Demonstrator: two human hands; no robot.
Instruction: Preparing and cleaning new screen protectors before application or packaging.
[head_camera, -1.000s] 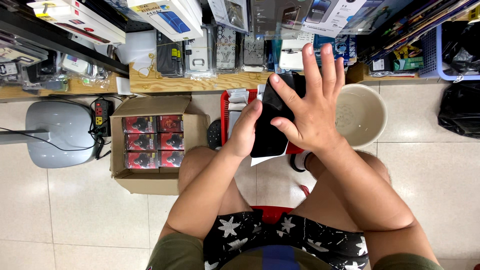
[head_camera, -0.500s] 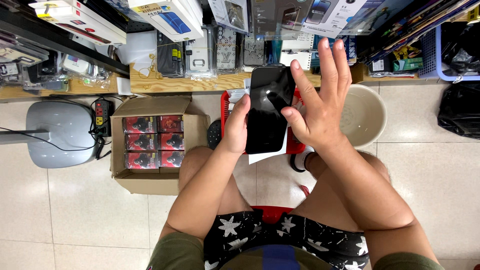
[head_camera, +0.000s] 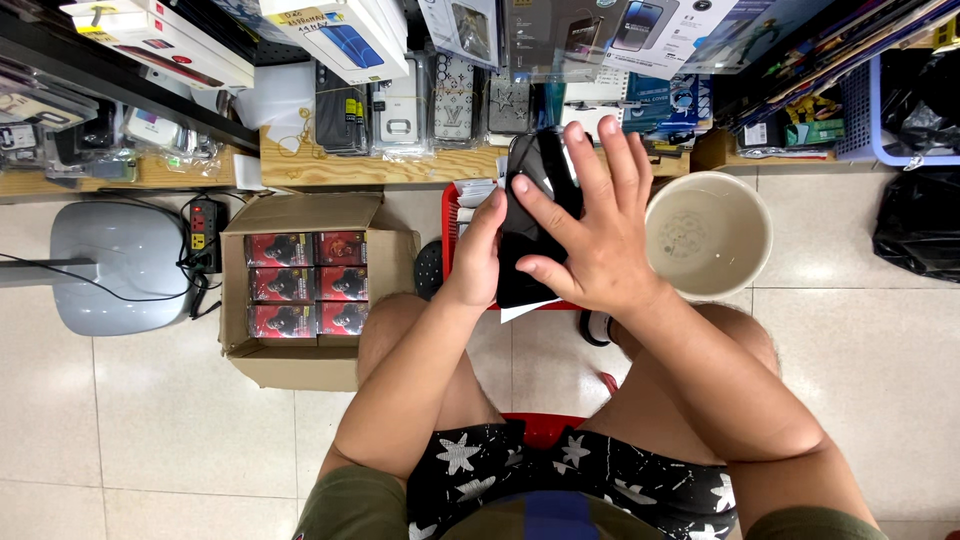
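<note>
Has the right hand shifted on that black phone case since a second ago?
Yes. The right hand has come down: its fingers reached above the wooden shelf edge before, and now lie lower, flat across the black case.

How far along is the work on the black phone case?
Done: the black phone case is up off the floor, between both hands. In hand: left hand grips its left edge, right hand lies flat over its front, with a white sheet showing beneath. Left: it has not been put down, and the cardboard box of red packs is untouched.

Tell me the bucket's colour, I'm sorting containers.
The bucket is cream, with a paler inside; the head view shows it.
</note>
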